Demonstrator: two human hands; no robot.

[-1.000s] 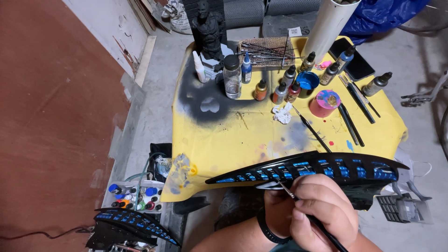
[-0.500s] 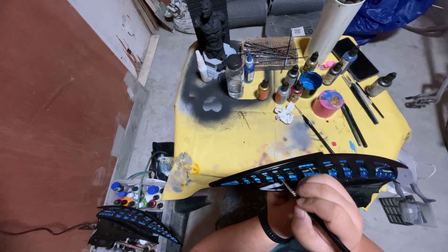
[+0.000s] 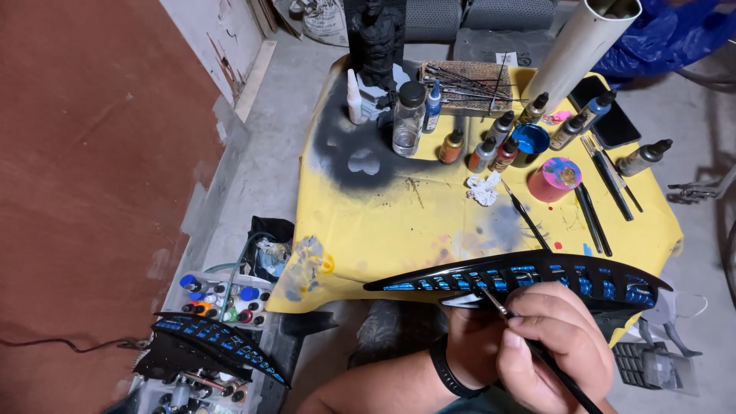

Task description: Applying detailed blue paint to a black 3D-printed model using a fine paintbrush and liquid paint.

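Observation:
A long black wing-shaped piece (image 3: 537,274) with bright blue panels is held over the near edge of the yellow table (image 3: 383,230). My left hand (image 3: 469,337), with a black band on its wrist, grips the piece from below and is partly hidden. My right hand (image 3: 563,345) is closed on a thin dark paintbrush (image 3: 498,307). The brush tip touches the lower edge of the piece near its middle.
On the table stand several small paint bottles (image 3: 491,149), a glass jar (image 3: 408,119), a blue cup (image 3: 530,142), a pink cup (image 3: 556,178), loose brushes (image 3: 594,215), a black figure (image 3: 377,38) and a white tube (image 3: 575,46). A second black-and-blue piece (image 3: 215,345) lies on a paint box at the lower left.
The brush tip has shifted slightly along the piece's lower edge. Both hands keep their hold, and the view has drifted a little.

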